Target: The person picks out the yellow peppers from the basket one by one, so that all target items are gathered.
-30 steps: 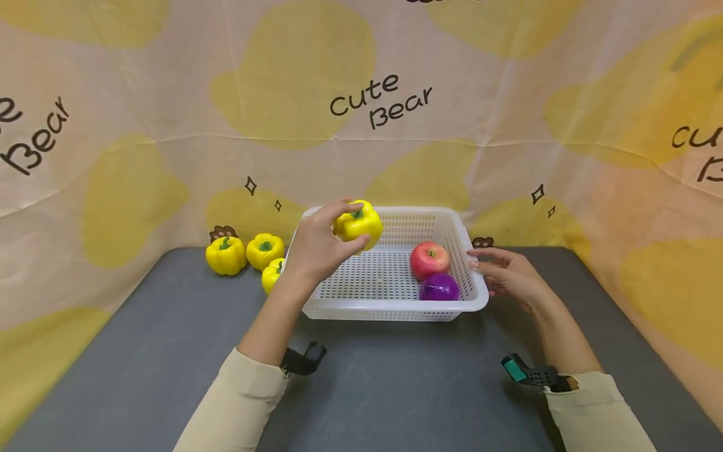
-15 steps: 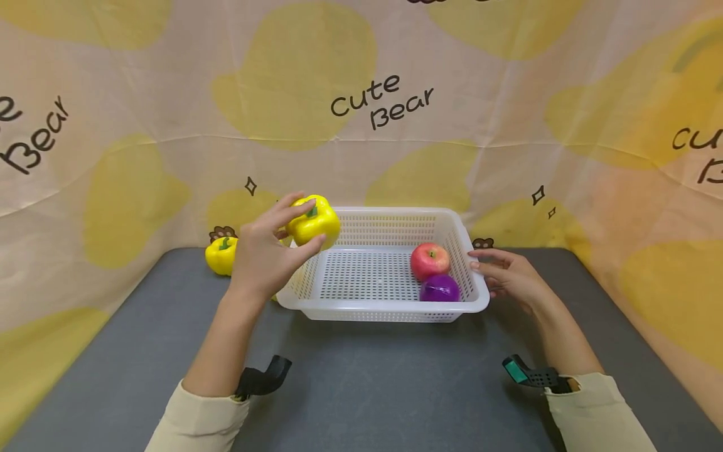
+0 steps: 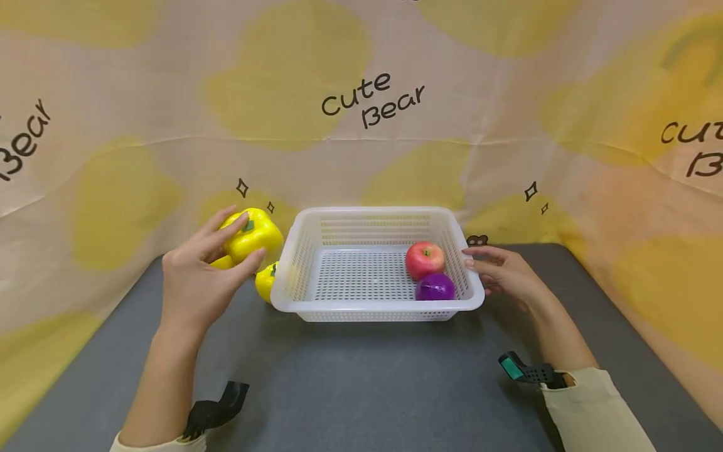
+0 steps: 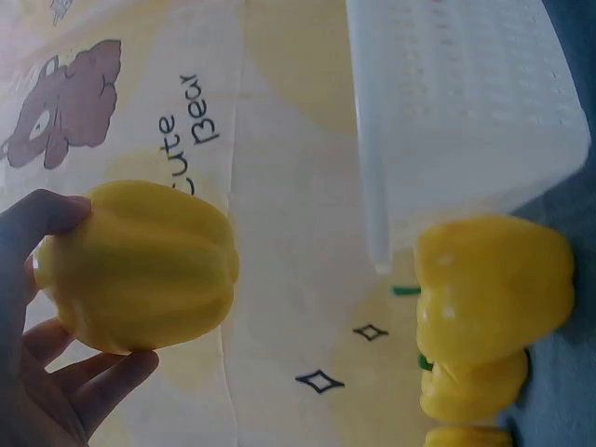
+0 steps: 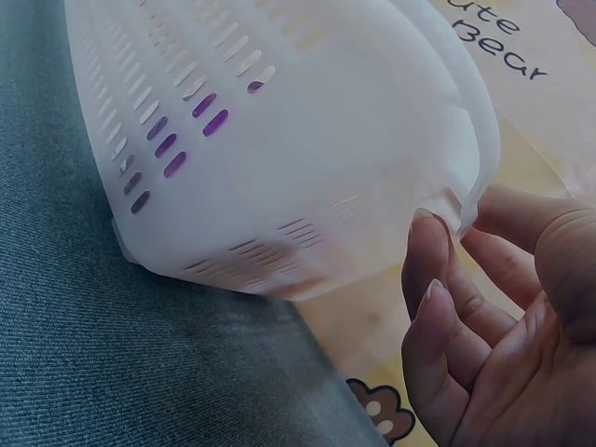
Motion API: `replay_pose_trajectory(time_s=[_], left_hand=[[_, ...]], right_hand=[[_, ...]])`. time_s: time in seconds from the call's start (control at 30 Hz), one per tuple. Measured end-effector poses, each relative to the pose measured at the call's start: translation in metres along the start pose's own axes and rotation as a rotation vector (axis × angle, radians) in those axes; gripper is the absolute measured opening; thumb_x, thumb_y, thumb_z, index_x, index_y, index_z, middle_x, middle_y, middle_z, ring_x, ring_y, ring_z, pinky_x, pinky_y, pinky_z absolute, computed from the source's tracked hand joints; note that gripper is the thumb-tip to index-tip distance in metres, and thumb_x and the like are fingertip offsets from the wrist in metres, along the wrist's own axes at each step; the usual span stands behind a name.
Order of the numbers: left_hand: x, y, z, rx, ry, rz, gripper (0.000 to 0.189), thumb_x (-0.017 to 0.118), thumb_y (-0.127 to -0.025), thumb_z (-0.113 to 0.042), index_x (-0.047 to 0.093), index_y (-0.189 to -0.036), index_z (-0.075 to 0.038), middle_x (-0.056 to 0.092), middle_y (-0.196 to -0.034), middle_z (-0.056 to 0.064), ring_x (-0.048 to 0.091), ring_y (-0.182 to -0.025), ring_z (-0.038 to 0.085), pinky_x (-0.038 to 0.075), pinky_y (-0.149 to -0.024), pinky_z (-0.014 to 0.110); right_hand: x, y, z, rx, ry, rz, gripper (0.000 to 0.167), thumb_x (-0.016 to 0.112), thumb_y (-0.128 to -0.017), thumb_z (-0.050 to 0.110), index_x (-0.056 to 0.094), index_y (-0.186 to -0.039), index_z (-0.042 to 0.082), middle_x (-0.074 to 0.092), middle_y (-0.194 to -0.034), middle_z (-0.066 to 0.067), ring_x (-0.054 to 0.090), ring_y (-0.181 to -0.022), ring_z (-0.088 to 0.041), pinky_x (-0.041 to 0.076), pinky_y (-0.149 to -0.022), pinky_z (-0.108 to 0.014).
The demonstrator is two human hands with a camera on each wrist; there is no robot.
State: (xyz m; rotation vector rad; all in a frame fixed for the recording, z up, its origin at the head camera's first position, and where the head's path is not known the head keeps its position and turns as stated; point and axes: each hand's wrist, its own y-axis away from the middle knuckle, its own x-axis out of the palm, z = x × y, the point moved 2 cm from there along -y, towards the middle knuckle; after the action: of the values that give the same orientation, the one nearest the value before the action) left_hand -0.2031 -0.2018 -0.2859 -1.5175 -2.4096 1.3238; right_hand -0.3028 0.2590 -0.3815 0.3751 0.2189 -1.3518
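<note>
My left hand [image 3: 198,279] grips a yellow bell pepper [image 3: 260,237] by its sides, thumb and fingers around it, in the air left of the white plastic basket [image 3: 361,306]. In the left wrist view the held bell pepper [image 4: 149,265] shows well apart from the other yellow peppers [image 4: 494,289] beside the basket. On the right, my right hand [image 3: 511,274] pinches the basket's rim, with thumb and fingers on either side of it in the right wrist view. Inside the basket, at its right end, a red apple [image 3: 425,260] lies against a purple ball-shaped item [image 3: 435,287].
One yellow pepper [image 3: 264,285] sits on the grey table [image 3: 361,383] right against the basket's left side; others are partly hidden behind my left hand. A printed cloth [image 3: 361,169] hangs behind the table.
My left hand has carried the bell pepper leftward from above the basket to over the table on the left. My right hand has stayed at the basket's rim.
</note>
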Motion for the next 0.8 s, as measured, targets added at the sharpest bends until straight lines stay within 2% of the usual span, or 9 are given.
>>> replay_pose_trajectory(time_s=[0.13,0.4,0.6,0.8], left_hand=[[-0.015,0.006,0.01,-0.024,0.013,-0.058,0.057,0.087,-0.074,-0.002,0.071,-0.127,-0.017,0.067,-0.137,0.002,0.062,-0.115,-0.009,0.049,-0.083,0.002],[-0.034,0.013,0.029,-0.112,0.006,-0.125,0.058,0.086,-0.075,-0.002,0.07,-0.128,-0.019,0.067,-0.136,-0.007,0.061,-0.12,-0.003,0.048,-0.082,0.001],[-0.04,0.011,0.039,-0.125,-0.013,-0.124,0.058,0.085,-0.075,0.001,0.07,-0.127,-0.018,0.067,-0.136,-0.008,0.06,-0.118,-0.006,0.048,-0.083,0.0],[-0.039,0.01,0.05,-0.154,-0.094,-0.098,0.056,0.087,-0.076,-0.007,0.07,-0.128,-0.022,0.066,-0.138,-0.006,0.058,-0.115,-0.012,0.046,-0.082,-0.001]], right_hand=[[0.002,-0.004,0.002,-0.006,0.016,0.002,0.063,0.068,-0.095,0.041,0.05,-0.146,0.007,0.071,-0.118,-0.007,0.073,-0.084,-0.013,0.058,-0.068,-0.03],[0.001,-0.002,0.0,0.0,0.006,-0.003,0.062,0.069,-0.095,0.04,0.051,-0.144,0.006,0.073,-0.107,0.002,0.074,-0.082,-0.013,0.059,-0.068,-0.031],[0.002,-0.002,0.0,-0.002,0.013,-0.002,0.063,0.068,-0.095,0.04,0.051,-0.145,0.006,0.073,-0.109,0.0,0.074,-0.082,-0.013,0.059,-0.068,-0.03],[0.0,-0.002,0.0,-0.009,0.001,-0.007,0.062,0.069,-0.095,0.038,0.051,-0.145,0.005,0.073,-0.105,0.004,0.073,-0.08,-0.013,0.058,-0.066,-0.03]])
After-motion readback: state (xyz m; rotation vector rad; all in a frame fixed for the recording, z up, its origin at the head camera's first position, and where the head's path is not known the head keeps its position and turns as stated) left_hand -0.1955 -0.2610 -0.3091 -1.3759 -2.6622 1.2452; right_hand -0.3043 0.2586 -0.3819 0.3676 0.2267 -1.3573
